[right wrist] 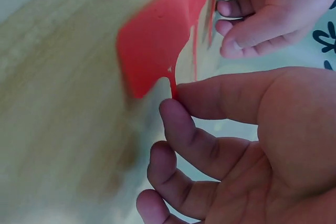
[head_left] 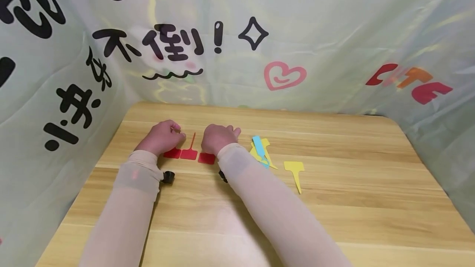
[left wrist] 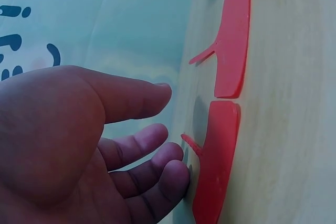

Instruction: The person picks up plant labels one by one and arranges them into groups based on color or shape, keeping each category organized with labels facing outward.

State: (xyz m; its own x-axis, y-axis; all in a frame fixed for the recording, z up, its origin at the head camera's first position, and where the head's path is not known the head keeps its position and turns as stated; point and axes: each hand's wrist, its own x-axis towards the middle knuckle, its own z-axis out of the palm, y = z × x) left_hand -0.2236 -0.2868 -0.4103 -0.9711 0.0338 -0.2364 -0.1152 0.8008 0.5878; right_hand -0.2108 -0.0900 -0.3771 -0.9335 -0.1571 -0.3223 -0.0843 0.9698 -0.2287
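My right hand (head_left: 219,138) pinches the thin stem of a red T-shaped plant label (right wrist: 152,40) between thumb and index finger. In the head view, that label's wide head shows beside another red plant label (head_left: 189,154), whose stem points toward the back of the table. Further left is a third red label (head_left: 172,153), partly covered by my left hand (head_left: 160,137). The left hand's fingers are loosely bent beside that label's stem, with a gap between thumb and fingers and nothing held. In the left wrist view, two red heads (left wrist: 218,156) lie end to end.
Right of my right hand, a blue label (head_left: 259,146) overlaps yellow ones (head_left: 266,143) in a small pile. A separate yellow T-shaped label (head_left: 294,166) lies further right. Behind the wooden table (head_left: 356,184) hangs a pale printed cloth (head_left: 326,32), which also runs along the left side.
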